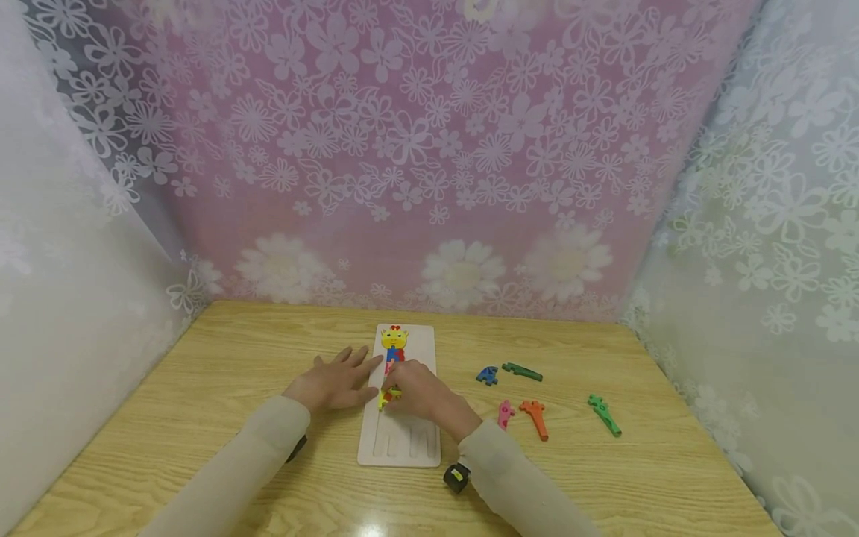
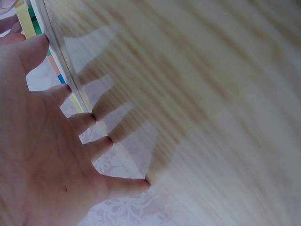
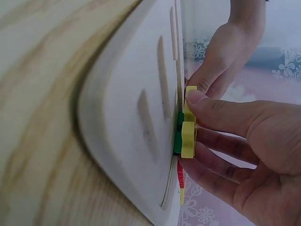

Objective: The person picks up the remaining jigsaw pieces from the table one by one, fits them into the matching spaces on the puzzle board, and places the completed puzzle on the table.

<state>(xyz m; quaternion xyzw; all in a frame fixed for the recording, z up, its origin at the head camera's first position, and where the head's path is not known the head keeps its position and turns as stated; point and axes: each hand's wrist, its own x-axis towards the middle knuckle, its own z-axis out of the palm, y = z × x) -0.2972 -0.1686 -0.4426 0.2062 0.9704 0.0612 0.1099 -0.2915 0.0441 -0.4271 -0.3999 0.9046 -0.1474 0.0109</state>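
Observation:
A pale puzzle board lies on the table, with a yellow giraffe-head piece in its top and blue, red and pink pieces below that. My right hand is over the middle of the board, pinching a yellow puzzle piece between thumb and fingers. A green piece shows just beneath the yellow one, against the board. My left hand is spread flat by the board's left edge, its fingertips on the table and the thumb touching the board's side. Long grooves run along the lower board.
To the right of the board lie loose pieces: a blue one, a dark green one, a pink one, an orange one and a green one. Flowered cloth hangs behind and at both sides of the wooden table.

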